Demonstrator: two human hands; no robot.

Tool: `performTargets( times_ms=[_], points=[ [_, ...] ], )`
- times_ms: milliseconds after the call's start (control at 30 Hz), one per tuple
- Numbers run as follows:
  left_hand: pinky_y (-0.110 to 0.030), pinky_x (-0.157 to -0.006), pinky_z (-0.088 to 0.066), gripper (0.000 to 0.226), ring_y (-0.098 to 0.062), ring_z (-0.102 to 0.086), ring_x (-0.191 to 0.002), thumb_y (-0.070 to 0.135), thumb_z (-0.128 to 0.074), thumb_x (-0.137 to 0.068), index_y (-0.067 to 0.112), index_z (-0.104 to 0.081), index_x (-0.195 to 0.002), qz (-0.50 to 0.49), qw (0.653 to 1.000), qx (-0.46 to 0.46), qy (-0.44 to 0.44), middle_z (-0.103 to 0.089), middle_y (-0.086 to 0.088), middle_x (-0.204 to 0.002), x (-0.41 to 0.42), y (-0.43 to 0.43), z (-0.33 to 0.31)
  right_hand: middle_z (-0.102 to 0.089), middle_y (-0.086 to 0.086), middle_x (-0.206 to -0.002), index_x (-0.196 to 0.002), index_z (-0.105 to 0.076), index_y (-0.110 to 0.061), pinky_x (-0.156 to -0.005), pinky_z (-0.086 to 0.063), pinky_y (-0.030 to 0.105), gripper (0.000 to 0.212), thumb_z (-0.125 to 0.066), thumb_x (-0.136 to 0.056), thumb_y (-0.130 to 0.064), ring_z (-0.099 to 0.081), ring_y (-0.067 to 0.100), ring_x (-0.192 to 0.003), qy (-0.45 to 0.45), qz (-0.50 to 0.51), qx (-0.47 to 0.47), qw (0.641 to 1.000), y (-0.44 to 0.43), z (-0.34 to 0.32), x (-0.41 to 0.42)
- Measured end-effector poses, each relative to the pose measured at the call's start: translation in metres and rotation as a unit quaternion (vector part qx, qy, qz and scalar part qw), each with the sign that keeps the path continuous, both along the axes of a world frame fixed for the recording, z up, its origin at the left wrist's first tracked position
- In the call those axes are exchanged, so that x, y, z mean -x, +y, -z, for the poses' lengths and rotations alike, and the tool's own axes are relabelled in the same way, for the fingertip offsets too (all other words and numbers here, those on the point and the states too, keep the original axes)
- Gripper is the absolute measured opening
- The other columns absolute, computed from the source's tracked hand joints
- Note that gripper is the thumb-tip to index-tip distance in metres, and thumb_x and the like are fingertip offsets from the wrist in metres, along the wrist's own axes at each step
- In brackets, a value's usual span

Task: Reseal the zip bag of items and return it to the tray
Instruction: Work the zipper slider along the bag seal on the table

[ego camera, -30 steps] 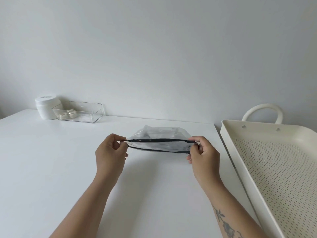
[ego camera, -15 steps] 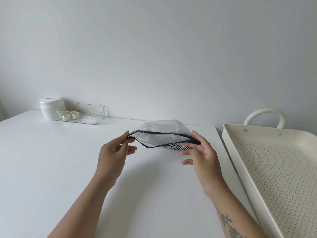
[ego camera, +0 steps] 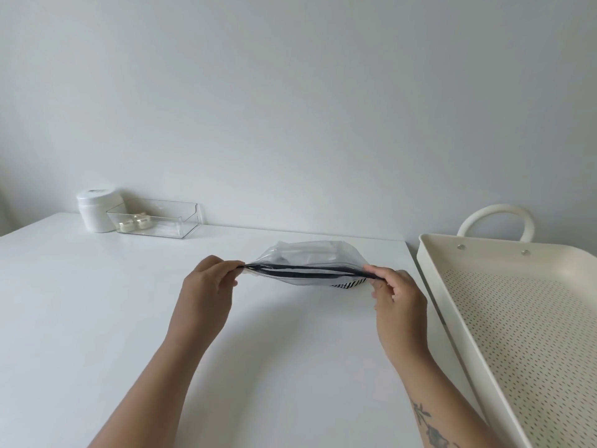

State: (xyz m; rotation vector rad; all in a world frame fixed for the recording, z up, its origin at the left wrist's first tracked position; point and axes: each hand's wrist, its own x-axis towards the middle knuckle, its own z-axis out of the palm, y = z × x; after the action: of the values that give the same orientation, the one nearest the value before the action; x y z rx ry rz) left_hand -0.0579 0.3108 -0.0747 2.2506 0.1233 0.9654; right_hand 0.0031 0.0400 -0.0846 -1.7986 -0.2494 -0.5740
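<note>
A clear zip bag (ego camera: 303, 253) with a black zip strip is held just above the white table, its mouth facing me. The two black edges lie close together with a narrow gap between them. A black-and-white striped item shows through the bag's lower right corner. My left hand (ego camera: 206, 282) pinches the left end of the zip strip. My right hand (ego camera: 397, 299) pinches the right end. The cream perforated tray (ego camera: 433, 270) with a looped handle sits to the right of the bag, with nothing visible in it.
A white jar (ego camera: 97, 210) stands at the back left by the wall. Beside it is a clear plastic box (ego camera: 155, 218) holding two small round items. The table's right edge runs along the tray's left side.
The bag's mouth gaped open half a second ago with my right fingers spread. Both hands now pinch the ends and pull the zip strip taut, so the mouth has narrowed.
</note>
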Motion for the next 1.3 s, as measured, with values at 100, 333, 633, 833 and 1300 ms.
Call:
performTargets(
  times_ms=[100,333,633,833,1300],
  points=[
    [-0.017,-0.067,-0.040,0.016,-0.004,-0.059,-0.078,0.001,-0.059,-0.091,0.010,-0.072,-0.096,-0.019,0.999,-0.036,-0.025,-0.056,0.002,-0.088,0.002,0.009,-0.004,-0.053,-0.006,-0.095,-0.093,-0.071,-0.022,-0.076,-0.053,0.034,0.023,-0.061,-0.091,-0.002,-0.060,0.003,-0.085,-0.018,-0.035,-0.005,0.999,0.004,-0.004,0.000],
    [-0.019,-0.081,-0.047,0.024,-0.002,-0.064,-0.097,0.029,-0.070,-0.085,0.042,-0.063,-0.104,0.081,0.989,0.120,0.027,-0.067,0.023,-0.104,0.013,0.007,-0.013,-0.071,-0.012,-0.085,-0.087,-0.065,-0.028,-0.085,-0.048,0.033,0.013,-0.057,-0.096,-0.024,-0.063,0.007,-0.084,0.070,-0.155,-0.082,0.982,0.011,-0.006,0.005],
    [-0.012,-0.046,-0.035,0.011,-0.002,-0.051,-0.051,0.021,-0.077,-0.078,0.032,-0.076,-0.076,0.074,0.979,0.169,0.087,-0.070,0.009,-0.067,0.018,0.017,-0.018,-0.074,-0.013,-0.078,-0.084,-0.073,-0.029,-0.070,-0.049,0.009,0.011,-0.065,-0.090,-0.024,-0.065,0.003,-0.075,0.108,-0.163,-0.158,0.968,0.012,-0.010,0.006],
    [-0.021,-0.075,-0.042,0.017,0.002,-0.060,-0.086,0.047,-0.078,-0.070,0.041,-0.071,-0.084,0.063,0.983,0.012,0.174,-0.071,0.023,-0.089,0.027,0.010,-0.029,-0.074,-0.009,-0.073,-0.078,-0.071,-0.027,-0.065,-0.046,0.008,0.008,-0.071,-0.085,-0.024,-0.063,0.002,-0.070,0.101,-0.130,-0.175,0.971,0.011,-0.012,0.007],
    [-0.021,-0.062,-0.040,0.008,-0.005,-0.056,-0.079,0.030,-0.064,-0.088,0.035,-0.067,-0.082,0.108,0.989,-0.021,0.099,-0.062,0.017,-0.078,0.011,-0.068,-0.016,-0.078,-0.004,-0.087,-0.100,-0.071,-0.017,-0.072,-0.049,0.010,0.015,-0.058,-0.095,-0.012,-0.069,0.001,-0.081,0.136,-0.262,-0.106,0.949,0.024,-0.014,0.017]
  ],
)
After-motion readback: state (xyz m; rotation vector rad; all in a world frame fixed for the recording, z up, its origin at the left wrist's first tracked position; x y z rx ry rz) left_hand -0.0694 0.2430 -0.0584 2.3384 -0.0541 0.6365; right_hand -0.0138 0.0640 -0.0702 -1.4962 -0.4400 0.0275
